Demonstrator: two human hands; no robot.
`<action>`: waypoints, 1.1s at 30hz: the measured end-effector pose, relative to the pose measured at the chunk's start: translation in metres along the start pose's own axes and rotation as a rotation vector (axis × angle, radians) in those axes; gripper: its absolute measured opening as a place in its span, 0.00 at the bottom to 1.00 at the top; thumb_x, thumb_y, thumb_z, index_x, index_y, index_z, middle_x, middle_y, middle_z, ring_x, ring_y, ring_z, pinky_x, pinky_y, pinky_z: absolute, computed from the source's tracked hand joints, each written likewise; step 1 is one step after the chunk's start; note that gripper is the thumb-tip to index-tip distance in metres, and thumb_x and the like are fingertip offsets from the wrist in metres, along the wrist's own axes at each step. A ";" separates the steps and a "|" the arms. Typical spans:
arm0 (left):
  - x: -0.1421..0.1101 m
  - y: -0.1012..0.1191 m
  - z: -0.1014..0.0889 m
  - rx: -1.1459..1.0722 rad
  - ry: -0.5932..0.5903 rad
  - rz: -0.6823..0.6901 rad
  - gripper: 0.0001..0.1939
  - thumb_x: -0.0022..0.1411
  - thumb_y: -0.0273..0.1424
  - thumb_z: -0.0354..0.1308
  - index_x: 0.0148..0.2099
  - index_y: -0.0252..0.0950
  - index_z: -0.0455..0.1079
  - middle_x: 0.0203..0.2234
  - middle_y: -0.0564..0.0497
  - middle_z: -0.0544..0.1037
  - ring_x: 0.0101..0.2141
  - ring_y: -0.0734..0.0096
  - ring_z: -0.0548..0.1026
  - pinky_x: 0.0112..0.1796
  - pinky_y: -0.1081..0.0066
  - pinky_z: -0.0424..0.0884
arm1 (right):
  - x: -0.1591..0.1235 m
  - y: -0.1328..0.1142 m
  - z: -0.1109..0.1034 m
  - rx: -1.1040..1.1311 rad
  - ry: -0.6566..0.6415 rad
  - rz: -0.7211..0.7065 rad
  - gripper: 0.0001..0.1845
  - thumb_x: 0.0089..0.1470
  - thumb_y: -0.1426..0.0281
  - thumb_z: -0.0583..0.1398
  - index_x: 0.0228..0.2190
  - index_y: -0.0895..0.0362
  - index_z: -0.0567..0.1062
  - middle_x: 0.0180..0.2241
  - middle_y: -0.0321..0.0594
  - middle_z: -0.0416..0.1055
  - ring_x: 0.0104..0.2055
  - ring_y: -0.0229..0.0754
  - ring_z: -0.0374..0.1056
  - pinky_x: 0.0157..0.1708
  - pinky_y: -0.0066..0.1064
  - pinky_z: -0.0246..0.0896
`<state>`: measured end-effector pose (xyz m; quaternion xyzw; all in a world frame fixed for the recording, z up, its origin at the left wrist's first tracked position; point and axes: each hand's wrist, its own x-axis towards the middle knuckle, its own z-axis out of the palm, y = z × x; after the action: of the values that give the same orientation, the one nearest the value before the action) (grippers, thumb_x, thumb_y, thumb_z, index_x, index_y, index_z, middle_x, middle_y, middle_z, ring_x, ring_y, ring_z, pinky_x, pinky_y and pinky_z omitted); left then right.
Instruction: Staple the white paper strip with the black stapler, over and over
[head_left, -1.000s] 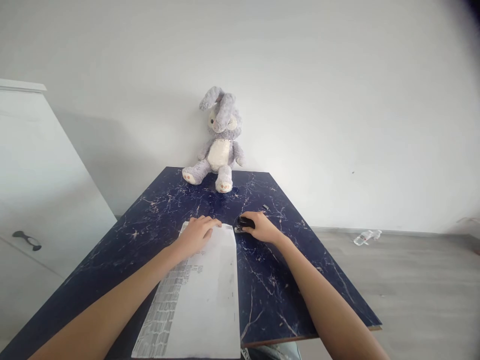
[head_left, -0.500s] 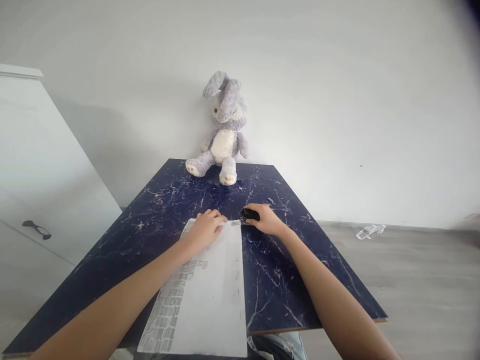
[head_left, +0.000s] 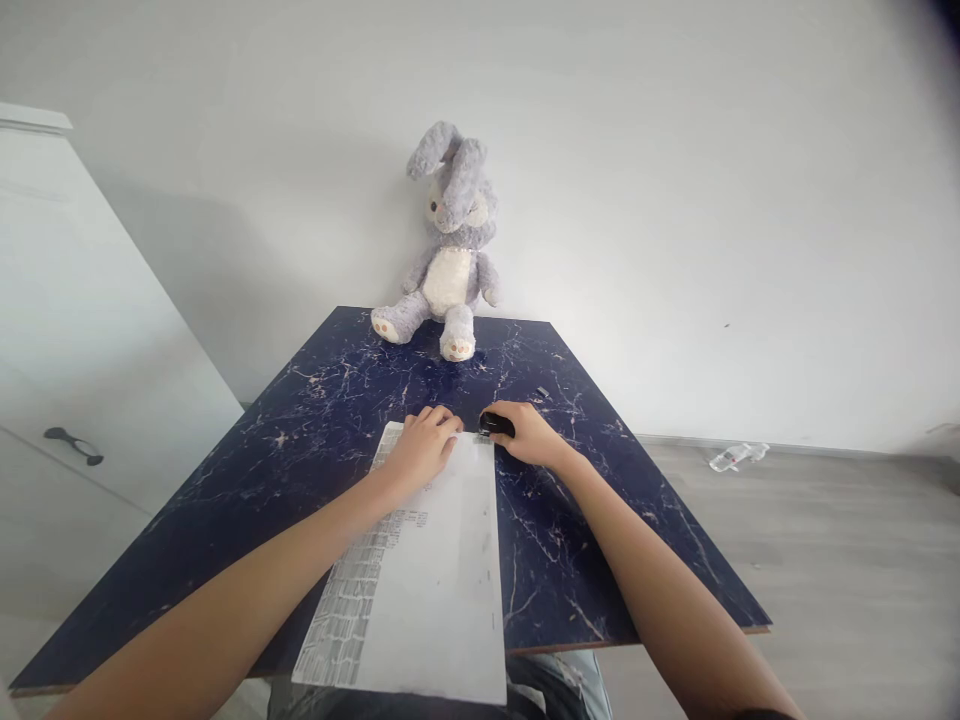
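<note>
A long stack of printed paper (head_left: 442,600) lies on the dark table, its lower end hanging over the near edge. My left hand (head_left: 421,450) is over the top of the paper, fingers curled at the far edge and thumb to the right, holding it. In my right hand (head_left: 529,437) is a black stapler (head_left: 496,425), gripped from the right. The stapler's front end sits at the paper's top right corner. Whether its jaws are pressed together is too small to make out.
A grey plush rabbit (head_left: 454,250) sits at the table's far end against the wall. A small dark piece (head_left: 542,392) lies beyond my right hand. The blue marbled table (head_left: 300,480) stands beside a white cabinet (head_left: 90,330). Clear plastic (head_left: 739,457) lies on the floor at right.
My left hand and the paper have shifted right and slightly away from me, bringing the top right corner to the stapler. The stapler has moved slightly left. The camera view has tilted slightly.
</note>
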<state>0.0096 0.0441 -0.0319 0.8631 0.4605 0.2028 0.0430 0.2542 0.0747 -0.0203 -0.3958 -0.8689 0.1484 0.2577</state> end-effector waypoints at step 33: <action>-0.013 0.005 0.018 -0.093 -0.316 0.208 0.31 0.73 0.53 0.47 0.74 0.59 0.49 0.74 0.51 0.47 0.72 0.42 0.42 0.64 0.29 0.35 | 0.006 -0.016 0.014 -0.206 0.061 0.309 0.23 0.74 0.62 0.44 0.38 0.53 0.76 0.38 0.41 0.77 0.42 0.43 0.72 0.41 0.30 0.59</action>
<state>0.0139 0.0327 -0.0508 0.9242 0.3465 0.0893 0.1333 0.2328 0.0684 -0.0221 -0.5530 -0.8002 0.0846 0.2160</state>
